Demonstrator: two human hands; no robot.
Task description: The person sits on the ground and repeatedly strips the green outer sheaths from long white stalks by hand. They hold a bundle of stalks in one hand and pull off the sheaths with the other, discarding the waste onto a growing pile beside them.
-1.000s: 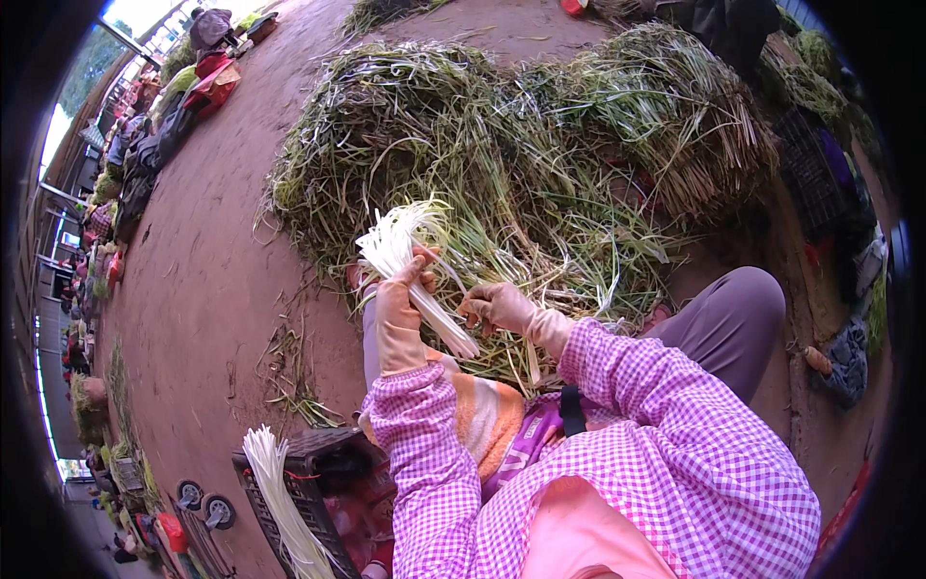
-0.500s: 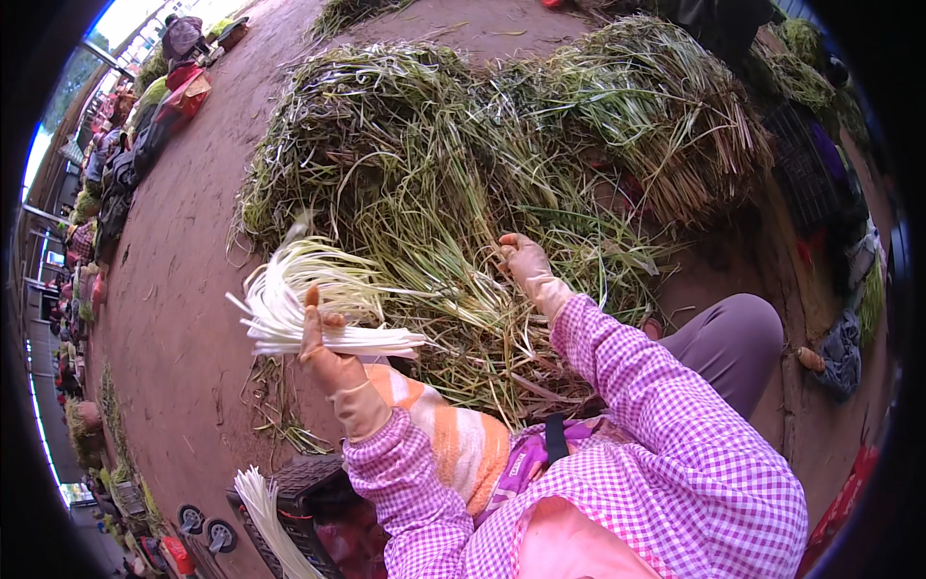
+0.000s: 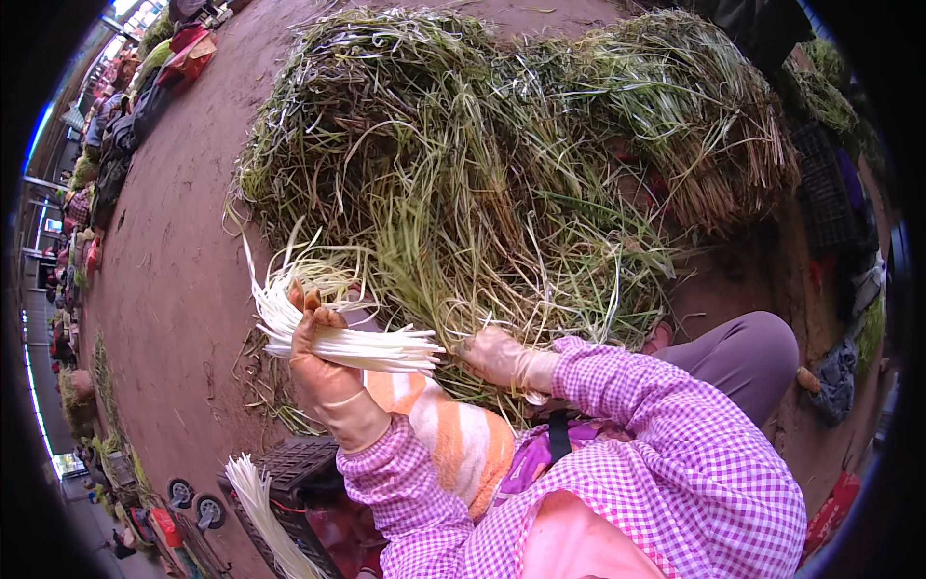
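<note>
My left hand (image 3: pixel 328 362), in a tan glove, is closed around a bundle of long white stalks (image 3: pixel 381 348). Their cut ends line up toward the right, while thin pale tips curl up on the left. My right hand (image 3: pixel 497 357), gloved too, is just right of those cut ends with its fingers curled together at the near edge of a heap of long green stalks (image 3: pixel 482 193). What its fingers hold is hidden. Thin stalks lie around its fingertips, and a patch of green beside them is blurred.
A striped orange and white cloth (image 3: pixel 449 439) covers my leg. Left of it, a dark plastic crate (image 3: pixel 299 463) stands with another bundle of white stalks (image 3: pixel 265 511) alongside. Small wheels (image 3: pixel 208 510) are farther left. Bare brown ground (image 3: pixel 174 318) runs along the left.
My right hand has come down and left from the green heap to beside the white bundle's cut ends. My left hand has dipped slightly, keeping its hold. The whole view has shifted a little.
</note>
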